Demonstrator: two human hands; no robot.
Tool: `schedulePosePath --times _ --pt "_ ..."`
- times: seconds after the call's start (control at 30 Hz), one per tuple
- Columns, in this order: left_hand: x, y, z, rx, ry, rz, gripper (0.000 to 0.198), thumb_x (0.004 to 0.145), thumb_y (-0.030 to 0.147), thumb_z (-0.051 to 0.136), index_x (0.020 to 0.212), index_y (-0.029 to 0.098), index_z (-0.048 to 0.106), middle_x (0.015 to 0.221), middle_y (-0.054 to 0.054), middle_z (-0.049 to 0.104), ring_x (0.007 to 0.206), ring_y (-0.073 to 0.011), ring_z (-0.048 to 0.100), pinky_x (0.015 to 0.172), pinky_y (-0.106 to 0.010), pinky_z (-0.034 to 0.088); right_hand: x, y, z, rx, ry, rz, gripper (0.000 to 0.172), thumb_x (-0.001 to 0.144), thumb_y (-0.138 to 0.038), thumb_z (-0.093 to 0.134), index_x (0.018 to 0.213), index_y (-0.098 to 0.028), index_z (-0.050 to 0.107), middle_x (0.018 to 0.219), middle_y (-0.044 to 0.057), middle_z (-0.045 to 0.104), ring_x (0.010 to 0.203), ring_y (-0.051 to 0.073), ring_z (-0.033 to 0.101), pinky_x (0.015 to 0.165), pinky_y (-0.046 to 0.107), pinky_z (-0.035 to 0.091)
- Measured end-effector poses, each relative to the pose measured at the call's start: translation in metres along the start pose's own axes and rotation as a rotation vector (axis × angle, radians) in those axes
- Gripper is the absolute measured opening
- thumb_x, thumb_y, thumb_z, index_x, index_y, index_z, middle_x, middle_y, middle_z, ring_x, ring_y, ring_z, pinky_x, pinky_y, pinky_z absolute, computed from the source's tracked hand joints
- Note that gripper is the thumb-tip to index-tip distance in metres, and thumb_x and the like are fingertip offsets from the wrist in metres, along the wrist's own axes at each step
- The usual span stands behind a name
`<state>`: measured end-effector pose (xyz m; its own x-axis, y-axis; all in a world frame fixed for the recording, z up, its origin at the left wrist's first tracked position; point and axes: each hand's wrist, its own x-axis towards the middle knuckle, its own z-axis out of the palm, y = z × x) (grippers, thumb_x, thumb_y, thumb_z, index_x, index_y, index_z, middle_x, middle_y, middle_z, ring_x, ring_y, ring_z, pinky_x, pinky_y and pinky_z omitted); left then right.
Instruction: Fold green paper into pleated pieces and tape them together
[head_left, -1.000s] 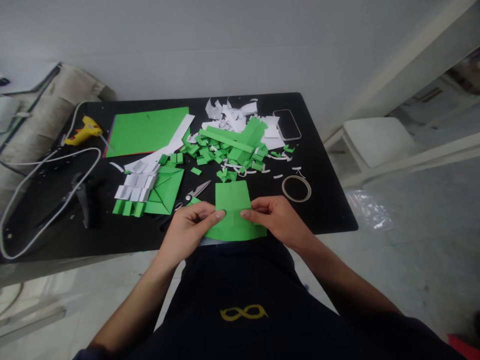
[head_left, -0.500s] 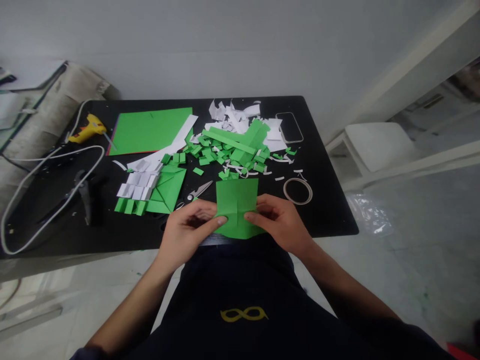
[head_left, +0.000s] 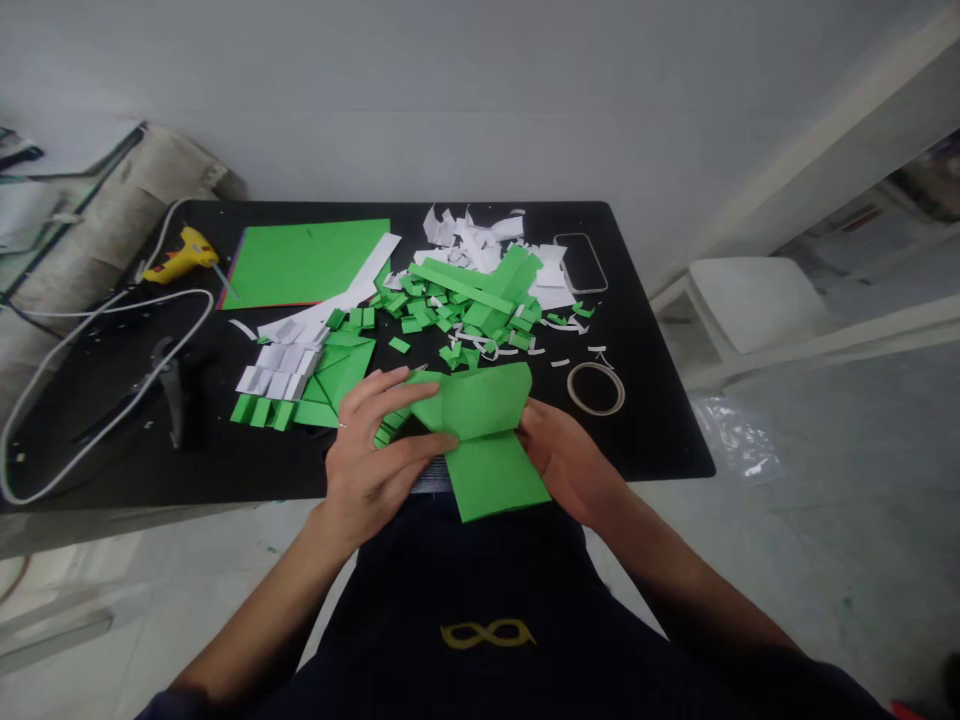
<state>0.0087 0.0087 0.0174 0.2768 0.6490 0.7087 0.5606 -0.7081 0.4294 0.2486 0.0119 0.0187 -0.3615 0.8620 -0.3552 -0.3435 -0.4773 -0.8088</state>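
Since the earlier frame, the green paper [head_left: 486,402] has been turned from upright, and one panel is now hung down towards the wearer; the left hand [head_left: 367,460] has been shifted higher along its side.

Green paper, one piece, folded: held at the near edge of the black table [head_left: 660,440], an upper panel bent across and a lower panel spread below it.

Left hand: paper pinched at its left end, thumb below, fingers laid above.

Right hand [head_left: 574,462]: placed against the right side of the paper; fingertips partly hidden behind it, so whether it is grasped there cannot be told.

Green scraps [head_left: 517,275], a heap: laid beyond the hands, with white scraps [head_left: 480,240] behind.

White folded pieces [head_left: 279,370]: set in rows, left of the heap.

Green sheet [head_left: 315,262]: laid flat at the far left.

Yellow glue gun [head_left: 182,257]: placed just beside that sheet.
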Motion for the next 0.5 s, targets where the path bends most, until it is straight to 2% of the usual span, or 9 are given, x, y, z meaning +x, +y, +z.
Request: schedulePosePath --times 0.07,0.13,0.2,0.3,0.33,0.4,0.47,0.5 --pt "-0.001 0.0 0.0 0.009 -0.046 0.021 0.019 0.094 0.02 0.077 0.1 0.037 0.083 0.143 -0.002 0.069 0.142 -0.0329 0.057 0.119 -0.059 0.047 0.001 0.003 0.003 -0.03 0.004 -0.007 0.051 0.076 -0.05 0.094 0.115 -0.023 0.074 0.117 0.01 0.081 0.111 0.031 0.077 0.095 0.047 0.066" --pt "-0.002 0.0 0.001 0.004 -0.055 0.01 0.023 0.093 0.016 0.077 0.103 0.036 0.082 0.15 -0.003 0.063 0.146 -0.0345 0.053 0.12 -0.06 0.045 0.001 0.005 0.004 -0.05 0.072 -0.036 0.051 0.07 -0.04 0.099 0.113 -0.024 0.076 0.117 0.009 0.082 0.108 0.03 0.078 0.095 0.047 0.066" --pt "-0.005 0.0 0.003 -0.04 0.034 -0.079 0.026 0.092 0.014 0.076 0.11 0.032 0.079 0.15 -0.006 0.061 0.145 -0.0346 0.053 0.121 -0.059 0.044 0.002 0.006 0.005 -0.077 0.136 -0.054 0.047 0.069 -0.035 0.1 0.109 -0.023 0.077 0.114 0.009 0.083 0.106 0.031 0.079 0.094 0.047 0.066" --pt "-0.01 0.005 0.008 -0.296 0.199 -0.341 0.03 0.093 0.021 0.075 0.123 0.026 0.07 0.136 -0.01 0.066 0.131 -0.0288 0.063 0.113 -0.05 0.052 0.001 0.004 0.006 -0.152 0.205 -0.076 0.042 0.069 -0.033 0.1 0.104 -0.021 0.08 0.109 0.01 0.084 0.103 0.032 0.079 0.09 0.048 0.066" --pt "-0.011 0.007 0.011 -0.419 0.188 -0.437 0.032 0.094 0.024 0.074 0.126 0.025 0.066 0.127 -0.01 0.068 0.12 -0.0254 0.067 0.106 -0.044 0.057 0.0 0.002 0.007 -0.176 0.222 -0.083 0.041 0.069 -0.033 0.1 0.103 -0.021 0.08 0.108 0.01 0.084 0.102 0.032 0.08 0.09 0.048 0.067" --pt "-0.012 0.013 0.016 -0.616 0.063 -0.613 0.034 0.095 0.03 0.075 0.126 0.024 0.063 0.107 -0.006 0.07 0.094 -0.0186 0.07 0.085 -0.032 0.061 -0.001 -0.001 0.01 -0.212 0.247 -0.101 0.041 0.068 -0.034 0.1 0.101 -0.021 0.081 0.106 0.01 0.084 0.1 0.033 0.08 0.087 0.048 0.067" --pt "-0.01 0.019 0.021 -0.656 -0.054 -0.756 0.032 0.089 0.032 0.083 0.115 0.022 0.065 0.086 0.0 0.065 0.074 -0.0142 0.064 0.066 -0.025 0.055 -0.001 -0.003 0.013 -0.229 0.243 -0.114 0.04 0.068 -0.036 0.1 0.1 -0.021 0.08 0.105 0.01 0.085 0.099 0.033 0.08 0.086 0.048 0.067" --pt "-0.007 0.021 0.023 -0.642 -0.07 -0.803 0.029 0.088 0.032 0.085 0.108 0.022 0.067 0.078 0.002 0.061 0.067 -0.0128 0.06 0.059 -0.024 0.051 -0.002 -0.004 0.014 -0.231 0.233 -0.117 0.039 0.069 -0.037 0.1 0.1 -0.021 0.08 0.104 0.01 0.085 0.098 0.033 0.08 0.085 0.048 0.068"
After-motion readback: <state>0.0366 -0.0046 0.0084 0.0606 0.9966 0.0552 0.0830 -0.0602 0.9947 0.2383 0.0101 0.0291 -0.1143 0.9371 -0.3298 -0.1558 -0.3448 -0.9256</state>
